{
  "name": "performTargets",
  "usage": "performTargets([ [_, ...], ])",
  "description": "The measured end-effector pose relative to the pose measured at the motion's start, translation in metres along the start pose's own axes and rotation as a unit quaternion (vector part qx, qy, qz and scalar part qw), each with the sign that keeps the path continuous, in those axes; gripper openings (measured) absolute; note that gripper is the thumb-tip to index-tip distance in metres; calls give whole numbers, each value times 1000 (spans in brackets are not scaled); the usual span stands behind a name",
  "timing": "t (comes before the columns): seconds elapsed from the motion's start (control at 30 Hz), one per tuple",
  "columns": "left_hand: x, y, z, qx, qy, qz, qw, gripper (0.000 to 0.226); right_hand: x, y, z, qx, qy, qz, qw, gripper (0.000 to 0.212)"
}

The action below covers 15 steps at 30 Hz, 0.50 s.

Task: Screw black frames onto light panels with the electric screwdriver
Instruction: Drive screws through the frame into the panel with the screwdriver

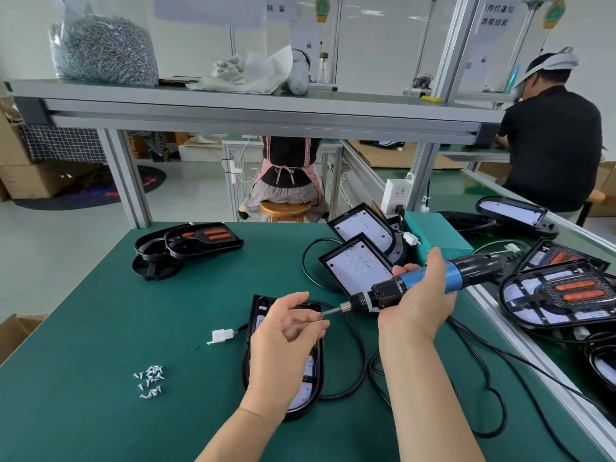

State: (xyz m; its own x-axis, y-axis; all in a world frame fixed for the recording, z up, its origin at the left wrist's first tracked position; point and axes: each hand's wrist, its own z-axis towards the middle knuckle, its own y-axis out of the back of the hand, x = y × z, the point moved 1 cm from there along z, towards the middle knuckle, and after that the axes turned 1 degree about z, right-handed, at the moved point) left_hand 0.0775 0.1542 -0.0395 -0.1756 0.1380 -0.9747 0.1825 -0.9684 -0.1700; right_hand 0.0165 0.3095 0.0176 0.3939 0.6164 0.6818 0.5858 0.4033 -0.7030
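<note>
My right hand (421,298) grips the blue-and-black electric screwdriver (430,281), held nearly level with its bit pointing left. My left hand (286,325) is raised above a light panel (310,388) with a black frame, and its thumb and fingertips pinch a small screw (321,320) right at the bit's tip. The panel lies flat on the green mat (133,311), mostly hidden under my left hand and wrist. A small pile of silver screws (150,381) lies at the lower left. Loose black frames (186,245) are stacked at the far left.
Two light panels (361,255) lean against a teal box (436,235) behind the screwdriver. More framed panels (563,295) sit on the conveyor at right. Black cables (360,355) loop round the panel, with a white connector (222,335). A bag of screws (103,45) sits on the overhead shelf. Two people work beyond.
</note>
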Motion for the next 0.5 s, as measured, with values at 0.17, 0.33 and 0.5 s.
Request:
performTargets([
  [0.17, 1, 2, 3, 0, 33, -51, 998, 37, 0, -4, -1, 18, 10, -2, 1000, 29],
  [0.33, 2, 5, 6, -7, 51, -97, 994, 33, 0, -3, -2, 16, 14, -7, 1000, 29],
  [0.5, -1, 4, 6, -8, 63, -115, 991, 31, 2, -4, -3, 20, 17, -8, 1000, 28],
])
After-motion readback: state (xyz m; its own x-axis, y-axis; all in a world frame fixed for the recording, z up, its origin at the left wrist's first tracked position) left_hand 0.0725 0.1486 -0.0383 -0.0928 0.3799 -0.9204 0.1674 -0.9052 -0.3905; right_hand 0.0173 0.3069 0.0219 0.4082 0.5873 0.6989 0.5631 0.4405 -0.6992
